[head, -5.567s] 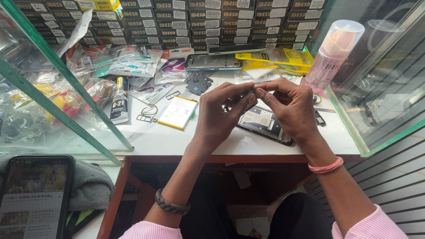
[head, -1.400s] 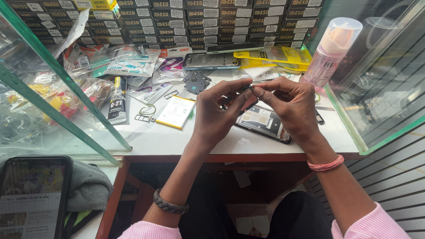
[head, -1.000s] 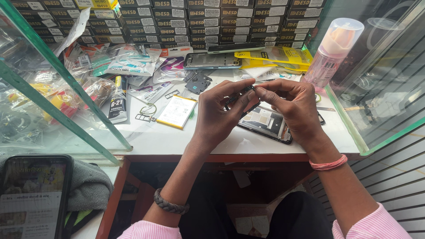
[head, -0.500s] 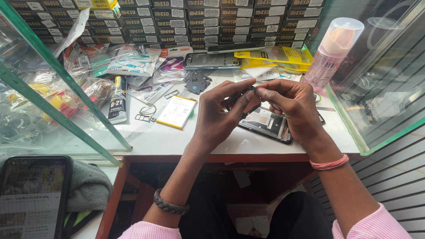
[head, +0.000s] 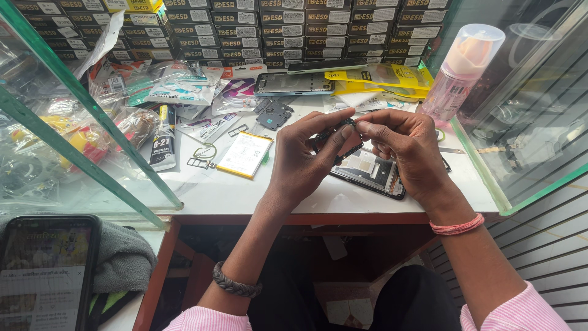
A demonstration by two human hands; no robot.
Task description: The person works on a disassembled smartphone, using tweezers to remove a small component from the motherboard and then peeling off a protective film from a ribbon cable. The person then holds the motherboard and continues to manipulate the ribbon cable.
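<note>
My left hand (head: 303, 160) and my right hand (head: 407, 148) meet above the white counter (head: 220, 190), and together they pinch a small dark phone part (head: 340, 132) between thumbs and forefingers. Directly beneath them lies an opened phone (head: 370, 175) with its insides showing, partly hidden by both hands. A flat battery with a yellow edge (head: 245, 154) lies left of my left hand. A glue tube (head: 163, 138) lies further left.
A phone frame (head: 294, 84) and yellow packets (head: 380, 76) lie at the back, below stacked dark boxes (head: 275, 30). A pink-capped bottle (head: 462, 70) stands at the right. Glass panes flank both sides. A lit phone (head: 46, 276) rests on grey cloth at lower left.
Both hands stay over the opened phone; the fingers have shifted slightly on the small dark part. Nothing else on the counter has moved.
</note>
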